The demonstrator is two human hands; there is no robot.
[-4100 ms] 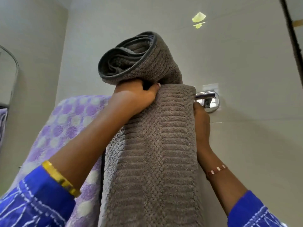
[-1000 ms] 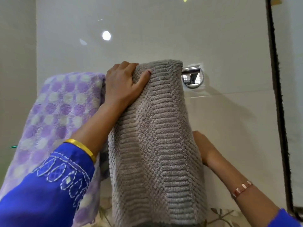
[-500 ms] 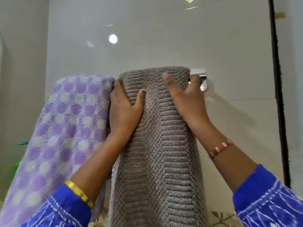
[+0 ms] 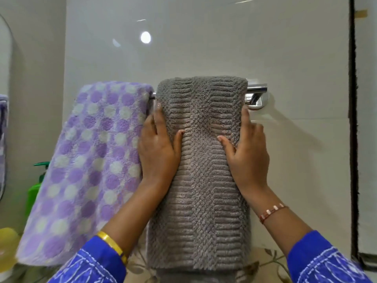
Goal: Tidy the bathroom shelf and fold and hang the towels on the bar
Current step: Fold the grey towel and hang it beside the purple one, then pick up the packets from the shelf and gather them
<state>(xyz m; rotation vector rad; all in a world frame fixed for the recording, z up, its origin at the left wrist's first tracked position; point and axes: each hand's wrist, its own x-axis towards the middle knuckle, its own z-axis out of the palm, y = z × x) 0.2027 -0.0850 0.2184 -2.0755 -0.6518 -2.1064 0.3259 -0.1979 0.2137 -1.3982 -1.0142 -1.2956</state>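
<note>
Left hand [image 4: 158,152] and right hand [image 4: 247,154], fingers straight, press flat on either side edge of a grey towel [image 4: 202,180] draped over a chrome bar [image 4: 256,88]. A purple dotted towel [image 4: 89,166] hangs just beside it.

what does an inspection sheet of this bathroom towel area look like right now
surface: pale glossy wall tiles; chrome bar fixed to them.
job's things: grey towel folded over the bar, hanging straight; purple dotted towel draped beside it, on its left, hanging at a slant.
clutter: green pump bottle partly hidden behind the purple towel; yellow object at lower left, blurred.
grippers: left hand and right hand flat against the grey towel's side edges, fingers straight.
cables: nothing seen.
surroundings: dark vertical frame at right; mirror edge at far left.
</note>
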